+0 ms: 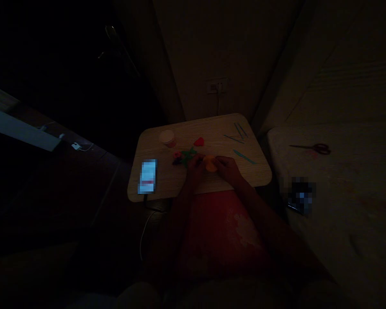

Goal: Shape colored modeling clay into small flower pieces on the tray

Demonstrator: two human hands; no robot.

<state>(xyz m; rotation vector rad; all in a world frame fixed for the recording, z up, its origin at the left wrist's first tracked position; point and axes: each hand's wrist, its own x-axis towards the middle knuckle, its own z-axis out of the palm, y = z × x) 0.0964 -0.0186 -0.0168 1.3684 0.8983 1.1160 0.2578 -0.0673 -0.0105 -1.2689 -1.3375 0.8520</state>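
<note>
Fingertips (217, 161) of my left hand (196, 168) and right hand (228, 168), on my feed, grasp an orange piece (210, 164).

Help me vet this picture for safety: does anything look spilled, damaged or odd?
Two things: the bright screen on the table is pixelated into blocks, and the red surface between the forearms has an irregular pale patch, possibly wear. I see no spill, though darkness could hide one.

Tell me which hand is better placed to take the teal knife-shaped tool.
Likely the right hand, once free of the orange piece: the teal tool lies to its right, while the left hand sits farther away, by the green pieces.
</note>
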